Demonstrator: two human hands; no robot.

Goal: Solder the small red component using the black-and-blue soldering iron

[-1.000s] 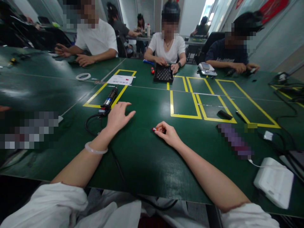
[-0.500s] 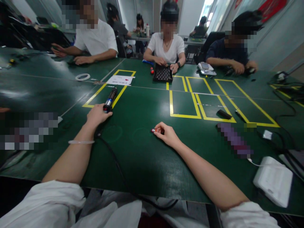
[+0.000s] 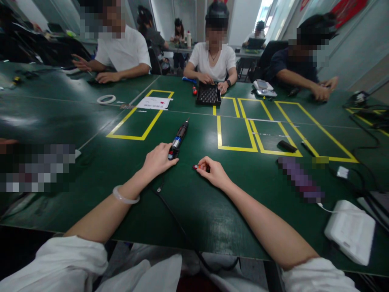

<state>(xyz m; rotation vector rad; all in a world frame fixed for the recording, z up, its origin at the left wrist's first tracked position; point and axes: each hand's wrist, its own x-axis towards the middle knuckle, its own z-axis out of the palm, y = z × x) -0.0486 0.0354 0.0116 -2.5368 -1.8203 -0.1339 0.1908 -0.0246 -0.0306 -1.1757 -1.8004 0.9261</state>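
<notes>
Green desk (image 3: 188, 202): left hand (image 3: 158, 160) grasps corded electric screwdriver (image 3: 179, 138), right hand (image 3: 214, 172) pinches small red part (image 3: 197, 166); tip not yet on it.

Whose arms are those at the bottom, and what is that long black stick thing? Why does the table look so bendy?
Those arms belong to the person wearing the camera on their head, so you see what they see, looking down at a big green table. The wide lens bends the picture. The left hand grips the back end of a corded electric screwdriver, the long black stick, with its tip pointing away. The right hand pinches a tiny red part against the table. Yellow tape marks boxes on the top. A white device lies at the right. Other people sit across, one behind a black tray.
</notes>
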